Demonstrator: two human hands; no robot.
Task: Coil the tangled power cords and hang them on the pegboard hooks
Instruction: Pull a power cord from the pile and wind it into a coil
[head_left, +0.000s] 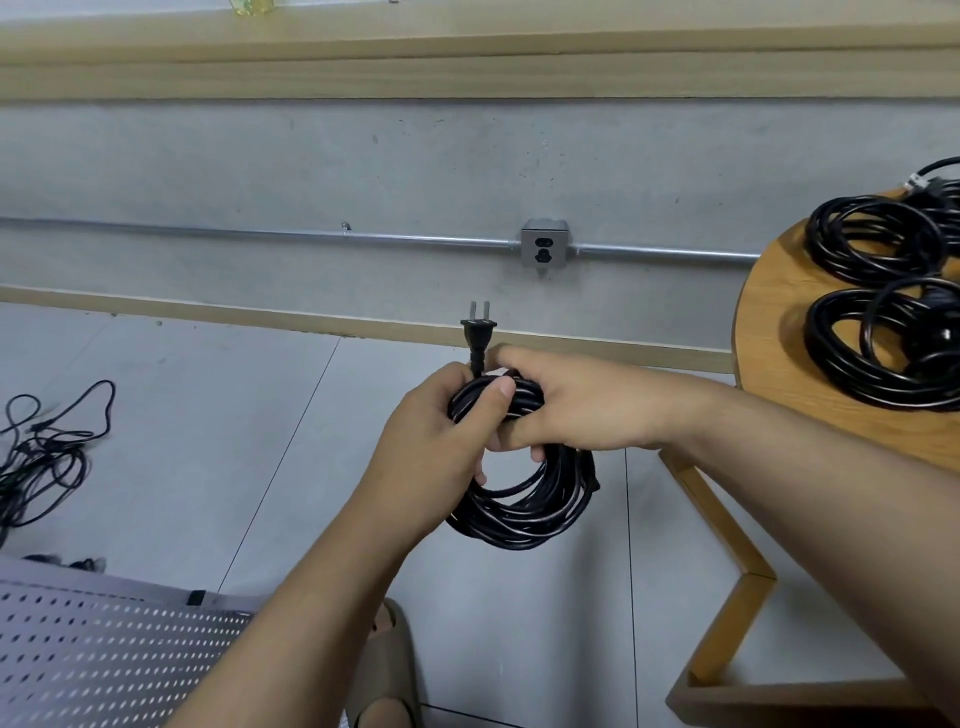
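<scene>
Left of your fingers, tangled cords (47, 441) are trailing off the frame. Your left hand (441, 421) is curling round the top of the coil (524, 504), thumb pressing the strands; the plug (479, 332) is pointing straight up above your fingers, the loop hanging free below. Your right hand (576, 405) is gripping the same bundle, fingertips hiding behind it, the table (763, 338) rim nearby.

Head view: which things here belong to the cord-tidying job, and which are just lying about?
Job: black coiled power cord gripped by left hand and right hand; tangled black cords on the floor; coiled black cords on the round wooden table; white perforated pegboard.
Lying about: grey metal wall socket; silver conduit pipe; tan slipper.
</scene>
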